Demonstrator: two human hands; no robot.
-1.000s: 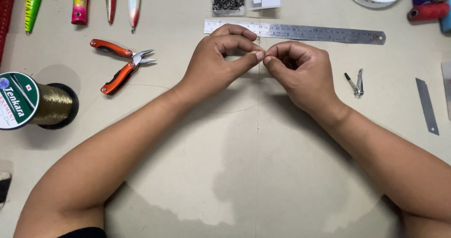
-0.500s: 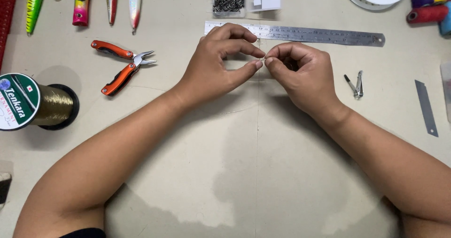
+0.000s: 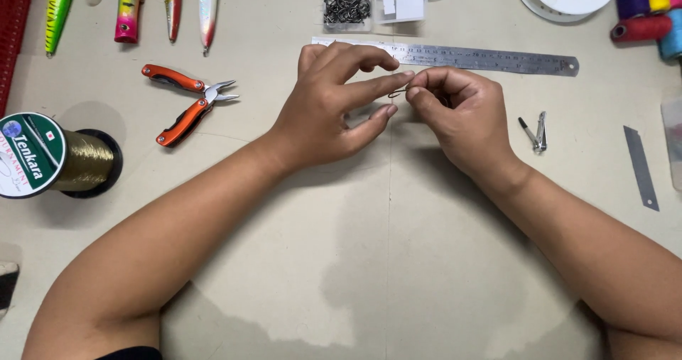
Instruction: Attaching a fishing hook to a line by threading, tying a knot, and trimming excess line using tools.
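Note:
My right hand (image 3: 462, 115) pinches a small dark fish hook (image 3: 398, 91) between thumb and forefinger, just in front of a steel ruler (image 3: 497, 60). My left hand (image 3: 327, 104) is beside it with fingers spread. Its forefinger reaches across to the hook and the right fingertips, while its thumb hangs lower, apart from them. No line shows between the hands. Both forearms rest on the beige table.
Orange-handled pliers (image 3: 186, 103) lie open at the left, near a spool of gold line (image 3: 50, 154). Several fishing lures (image 3: 128, 5) lie at the far left. A clear box of hooks (image 3: 347, 8), nail clippers (image 3: 536, 131), a cutter blade (image 3: 639, 165) and thread spools (image 3: 643, 19) are also around.
My left thumb and forefinger have come apart from their pinch; the forefinger now stretches over to the hook. The hook shows more clearly past the right fingertips.

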